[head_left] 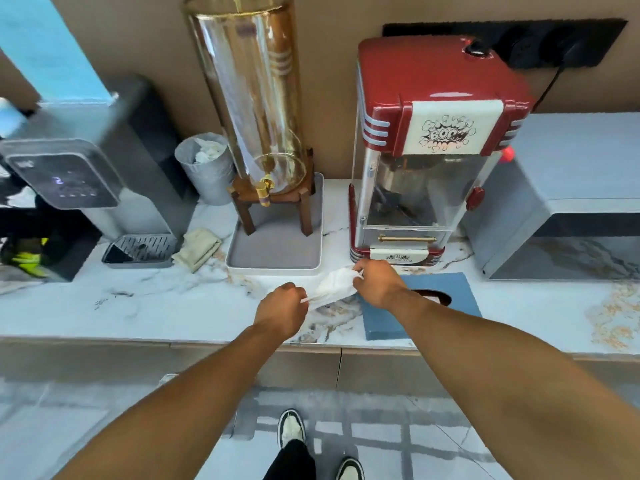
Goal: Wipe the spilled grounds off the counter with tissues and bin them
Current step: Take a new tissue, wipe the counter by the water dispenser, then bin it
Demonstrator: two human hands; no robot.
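Above the veined marble counter (173, 299), both hands — left hand (282, 308), right hand (377, 282) — pinching a crumpled white tissue (332, 287).

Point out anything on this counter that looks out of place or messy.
A crumpled cloth lies loose on the counter beside the drip tray. Used tissues sit in the small metal bin. Both hands, left hand and right hand, hold a tissue. No grounds are clearly visible.
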